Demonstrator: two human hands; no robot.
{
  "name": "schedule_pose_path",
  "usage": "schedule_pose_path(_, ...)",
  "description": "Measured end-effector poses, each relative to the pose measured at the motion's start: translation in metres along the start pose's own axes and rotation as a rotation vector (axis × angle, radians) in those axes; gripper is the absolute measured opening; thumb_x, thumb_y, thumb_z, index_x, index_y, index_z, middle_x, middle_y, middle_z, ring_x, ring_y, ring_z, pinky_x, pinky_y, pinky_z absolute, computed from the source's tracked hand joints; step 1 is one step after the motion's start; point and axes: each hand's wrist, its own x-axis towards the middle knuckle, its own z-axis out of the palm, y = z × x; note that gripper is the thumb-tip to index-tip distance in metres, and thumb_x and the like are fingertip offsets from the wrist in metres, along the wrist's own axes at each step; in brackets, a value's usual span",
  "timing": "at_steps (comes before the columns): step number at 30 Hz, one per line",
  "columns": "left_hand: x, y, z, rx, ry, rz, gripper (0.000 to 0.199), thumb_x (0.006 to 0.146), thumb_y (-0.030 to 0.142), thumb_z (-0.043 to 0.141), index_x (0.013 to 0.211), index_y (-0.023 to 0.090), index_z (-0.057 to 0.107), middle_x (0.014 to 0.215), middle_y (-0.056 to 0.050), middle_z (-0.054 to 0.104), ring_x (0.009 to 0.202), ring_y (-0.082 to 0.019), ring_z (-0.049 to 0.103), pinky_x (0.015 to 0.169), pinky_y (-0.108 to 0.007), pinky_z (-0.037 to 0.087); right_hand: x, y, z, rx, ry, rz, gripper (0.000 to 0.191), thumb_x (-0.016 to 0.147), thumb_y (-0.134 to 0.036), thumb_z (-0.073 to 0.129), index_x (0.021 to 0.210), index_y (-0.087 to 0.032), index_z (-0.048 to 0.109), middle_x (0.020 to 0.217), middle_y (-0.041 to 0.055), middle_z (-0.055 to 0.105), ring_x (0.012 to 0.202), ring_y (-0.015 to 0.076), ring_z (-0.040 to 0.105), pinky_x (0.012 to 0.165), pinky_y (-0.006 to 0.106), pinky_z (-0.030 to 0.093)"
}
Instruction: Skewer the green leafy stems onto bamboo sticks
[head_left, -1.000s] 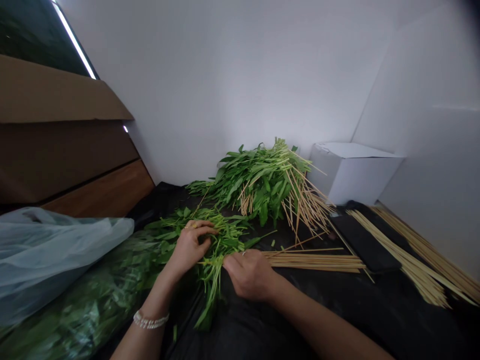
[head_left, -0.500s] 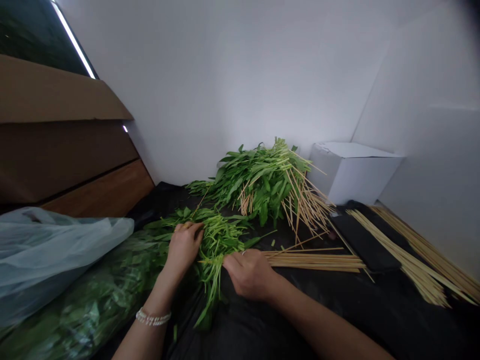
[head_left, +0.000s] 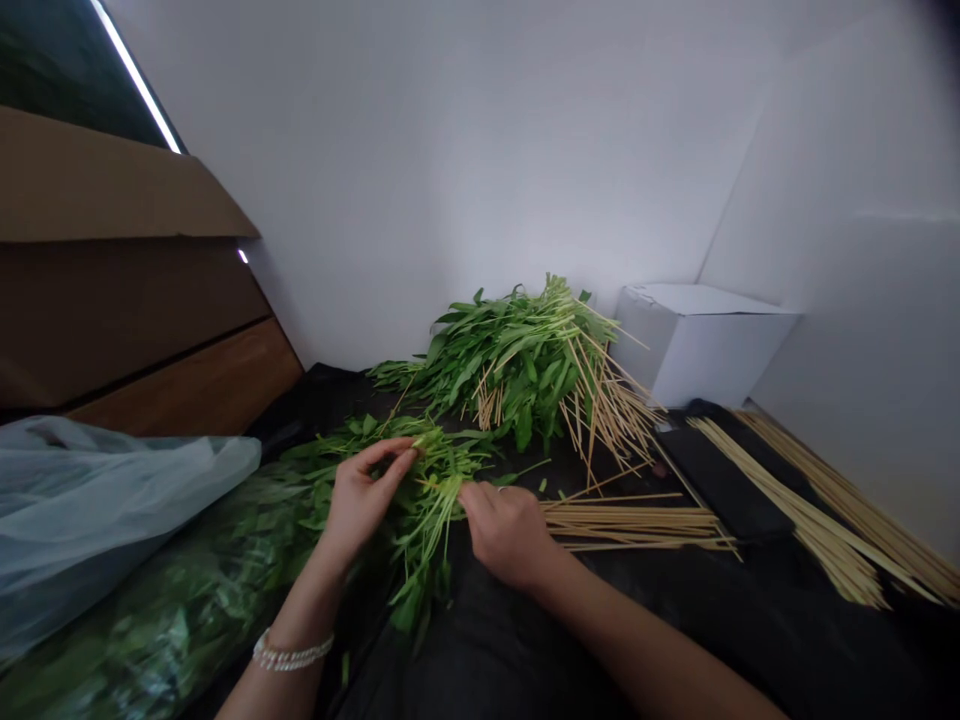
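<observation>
Caution: L hand (head_left: 361, 498) pinches stem (head_left: 419, 442), R hand (head_left: 506, 530) grips skewer (head_left: 427, 484) behind threaded greens (head_left: 444, 500); off-ctr piercing may split stem &/or prick L fingertips (head_left: 407, 457).

One cam, head-worn; wide view, looks fwd + down from near side of greens pile (head_left: 510, 360), which sits approx mid-frame. Hands (head_left: 510, 535) closer to cam than pile, low in frame; white wall (head_left: 450, 150) bkgd, behind pile.
</observation>
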Motion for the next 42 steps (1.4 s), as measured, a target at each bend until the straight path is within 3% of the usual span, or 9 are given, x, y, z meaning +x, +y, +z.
schedule_pose_path(4,0.0000,0.0013,0.0056,-0.211,-0.175,-0.174,0.040,0.071,0.044,0.075,0.100,0.016,0.075,0.088,-0.009,0.077,0.085,-0.025,0.071,0.083,-0.034,0.054,0.0009,0.0038,0.0003,-0.055,-0.013,0.072,0.017,0.094,-0.014,0.040,0.086,-0.020,0.054,0.067,-0.0010,0.057,0.054,0.0137,0.050,0.054,0.030,0.024)
schedule_pose_path(14,-0.0026,0.0068,0.0081,-0.306,-0.150,-0.260,0.034,0.067,0.041,0.079,0.092,0.017,0.077,0.085,-0.009,0.078,0.082,-0.024,0.071,0.081,-0.034,0.054,0.0017,0.0082,0.0011,-0.027,-0.087,0.151,0.017,0.092,-0.012,0.042,0.088,-0.020,0.056,0.071,-0.0006,0.062,0.059,0.0136,0.056,0.056,0.029,0.028)
schedule_pose_path(18,-0.0023,0.0054,0.0083,-0.297,-0.173,-0.237,0.030,0.067,0.039,0.079,0.088,0.017,0.077,0.086,-0.009,0.078,0.083,-0.024,0.071,0.082,-0.033,0.054,0.0017,0.0091,0.0012,-0.025,-0.100,0.171,0.018,0.094,-0.013,0.041,0.090,-0.020,0.057,0.073,-0.0002,0.063,0.059,0.0129,0.057,0.055,0.028,0.030)
schedule_pose_path(24,-0.0003,0.0015,0.0102,-0.300,-0.108,-0.220,0.034,0.066,0.041,0.079,0.087,0.016,0.076,0.081,-0.009,0.077,0.079,-0.024,0.071,0.080,-0.035,0.055,0.0017,0.0095,0.0008,-0.014,-0.074,0.163,0.020,0.095,-0.014,0.039,0.091,-0.019,0.058,0.072,0.0000,0.063,0.060,0.0128,0.057,0.056,0.027,0.031)
schedule_pose_path(42,-0.0016,0.0050,0.0107,-0.292,-0.143,-0.235,0.031,0.067,0.041,0.079,0.085,0.016,0.077,0.082,-0.009,0.077,0.081,-0.025,0.071,0.083,-0.036,0.054,0.0013,0.0095,0.0019,-0.012,-0.088,0.164,0.020,0.096,-0.015,0.038,0.092,-0.019,0.058,0.074,0.0007,0.064,0.060,0.0129,0.058,0.056,0.026,0.031)
